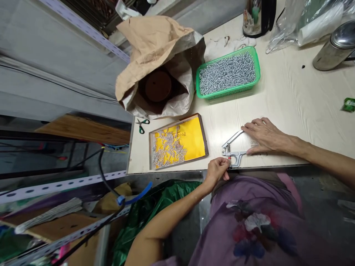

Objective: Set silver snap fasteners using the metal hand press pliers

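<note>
Silver snap-fastener-type pliers point(237, 153) lie at the table's front edge, their two handles spread apart. My right hand point(262, 136) spans those handles, fingertips on the upper one and thumb by the lower one. At the jaw end, my left hand point(217, 171) is closed in a pinch beside a small red part; whatever its fingers hold is hidden. Left of the pliers sits a shallow tray point(206, 142) with a yellow lining and many small silver spring-like pieces point(168, 147) in its left half. A green basket point(230, 93) full of similar pieces stands further back.
A large open paper sack point(155, 40) stands behind the tray. Green-handled scissors point(142, 125) lie at the table's left edge. Toward the back right are a kettle point(257, 18), clear plastic bags point(313, 27), a metal canister point(332, 50) and a small green packet point(348, 105).
</note>
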Motion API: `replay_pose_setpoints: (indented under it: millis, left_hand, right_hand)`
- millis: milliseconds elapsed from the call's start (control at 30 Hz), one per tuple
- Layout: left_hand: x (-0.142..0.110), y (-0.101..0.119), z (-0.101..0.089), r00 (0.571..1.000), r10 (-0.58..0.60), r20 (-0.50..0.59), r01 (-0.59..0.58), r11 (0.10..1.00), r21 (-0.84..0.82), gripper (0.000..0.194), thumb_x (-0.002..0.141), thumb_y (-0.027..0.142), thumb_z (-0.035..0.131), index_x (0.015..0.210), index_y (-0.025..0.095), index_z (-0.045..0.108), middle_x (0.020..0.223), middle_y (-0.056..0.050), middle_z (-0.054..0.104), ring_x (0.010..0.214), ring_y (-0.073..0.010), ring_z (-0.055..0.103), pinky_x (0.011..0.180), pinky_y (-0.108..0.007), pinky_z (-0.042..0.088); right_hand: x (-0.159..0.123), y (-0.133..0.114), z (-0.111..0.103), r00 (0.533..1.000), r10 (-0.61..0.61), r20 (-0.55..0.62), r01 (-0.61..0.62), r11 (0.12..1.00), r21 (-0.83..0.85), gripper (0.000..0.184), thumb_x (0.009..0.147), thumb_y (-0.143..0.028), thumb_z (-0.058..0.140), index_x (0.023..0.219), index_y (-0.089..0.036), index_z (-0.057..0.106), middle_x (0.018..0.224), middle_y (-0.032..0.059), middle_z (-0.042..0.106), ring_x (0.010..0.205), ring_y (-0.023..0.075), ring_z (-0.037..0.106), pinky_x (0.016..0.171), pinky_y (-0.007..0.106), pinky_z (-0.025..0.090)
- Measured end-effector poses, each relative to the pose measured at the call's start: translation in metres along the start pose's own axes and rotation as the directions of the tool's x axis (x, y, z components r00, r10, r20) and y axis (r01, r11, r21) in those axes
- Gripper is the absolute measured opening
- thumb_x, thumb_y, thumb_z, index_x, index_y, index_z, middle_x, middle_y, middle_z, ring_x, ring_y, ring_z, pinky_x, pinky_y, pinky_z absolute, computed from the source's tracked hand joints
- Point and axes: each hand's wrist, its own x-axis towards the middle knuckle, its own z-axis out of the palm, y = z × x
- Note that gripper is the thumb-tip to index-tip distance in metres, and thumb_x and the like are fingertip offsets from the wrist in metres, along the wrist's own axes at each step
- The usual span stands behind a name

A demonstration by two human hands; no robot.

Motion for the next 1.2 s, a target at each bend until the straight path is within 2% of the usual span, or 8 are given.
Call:
replay_pose_setpoints:
  millis: [100,367,500,567,667,833,967,1200]
  left_hand:
    - [0.0,-0.002,0.0,1.0,-0.001,-0.005,0.001,1.0,0.0,0.016,0.084,0.017,0.059,0.069,0.015,0.055,0.037,0.01,0.049,0.025,-0.0079,0.047,0.031,-0.015,0.033]
    - [0.003,-0.003,0.0,1.0,-0.004,0.001,0.004,1.0,0.03,0.023,0.083,0.033,0.064,0.072,0.015,0.056,0.041,0.009,0.049,0.028,-0.0076,0.049,0.034,-0.015,0.033]
    - [-0.001,-0.004,-0.006,0.996,0.09,-0.015,-0.082,0.951,0.299,0.027,0.088,0.036,0.057,0.072,0.015,0.058,0.048,0.005,0.053,0.037,-0.009,0.051,0.041,-0.018,0.038]
    - [-0.005,-0.004,-0.006,0.939,0.339,-0.051,-0.263,0.806,0.53,0.024,0.09,0.035,0.055,0.078,0.016,0.061,0.063,0.0,0.062,0.053,-0.0123,0.06,0.052,-0.021,0.045]
    - [-0.004,0.002,0.004,0.716,0.695,0.058,-0.475,0.425,0.771,0.019,0.091,0.035,0.057,0.095,0.018,0.063,0.095,-0.008,0.067,0.087,-0.0198,0.064,0.073,-0.028,0.05]
    - [0.026,0.024,0.026,0.494,0.774,0.398,-0.623,-0.004,0.782,0.056,0.087,0.04,0.063,0.132,0.013,0.045,0.134,-0.019,0.053,0.117,-0.0298,0.052,0.097,-0.044,0.046]
    - [0.043,0.038,0.026,0.483,0.687,0.543,-0.689,-0.084,0.72,0.064,0.085,0.041,0.064,0.136,0.011,0.039,0.126,-0.018,0.055,0.109,-0.0296,0.053,0.094,-0.046,0.046]
    - [0.038,0.038,0.028,0.506,0.633,0.586,-0.702,-0.092,0.706,0.034,0.093,0.037,0.054,0.119,0.015,0.052,0.102,-0.01,0.06,0.095,-0.0249,0.053,0.079,-0.038,0.048]
  right_hand:
    - [-0.007,-0.004,0.0,1.0,0.009,-0.011,-0.009,0.999,-0.031,0.084,0.076,-0.079,0.047,0.13,-0.015,0.049,0.118,0.0157,0.06,0.107,0.0344,0.045,0.094,0.049,0.026]
    - [-0.019,-0.027,0.005,0.997,0.081,-0.018,-0.083,0.987,-0.141,0.055,0.082,-0.05,0.058,0.12,-0.01,0.055,0.11,0.017,0.063,0.101,0.0318,0.049,0.097,0.049,0.026]
    - [-0.025,-0.029,0.005,0.998,0.055,-0.034,-0.057,0.996,-0.064,0.044,0.084,-0.045,0.06,0.113,-0.012,0.057,0.102,0.0162,0.062,0.094,0.0304,0.049,0.085,0.043,0.033]
    - [-0.026,-0.029,0.003,0.998,0.052,-0.031,-0.053,0.999,-0.014,0.038,0.084,-0.041,0.061,0.108,-0.012,0.059,0.098,0.0158,0.062,0.091,0.0296,0.049,0.081,0.041,0.034]
    - [-0.026,-0.028,0.0,0.998,0.064,-0.008,-0.064,0.998,0.026,0.043,0.079,-0.039,0.069,0.108,-0.009,0.059,0.1,0.0171,0.061,0.091,0.0297,0.05,0.081,0.041,0.036]
    - [-0.029,-0.023,0.0,0.999,0.024,0.025,-0.027,0.994,0.103,0.062,0.071,-0.039,0.077,0.12,-0.008,0.053,0.108,0.0175,0.059,0.096,0.0303,0.051,0.082,0.041,0.041]
    - [-0.038,-0.028,0.002,0.995,0.095,-0.015,-0.093,0.991,0.097,0.058,0.074,-0.034,0.076,0.121,-0.01,0.052,0.111,0.0167,0.059,0.098,0.0301,0.051,0.08,0.04,0.043]
    - [-0.042,-0.044,0.006,0.99,0.137,-0.031,-0.136,0.99,0.022,0.009,0.087,-0.017,0.058,0.094,-0.014,0.062,0.084,0.0093,0.059,0.082,0.0238,0.051,0.068,0.033,0.038]
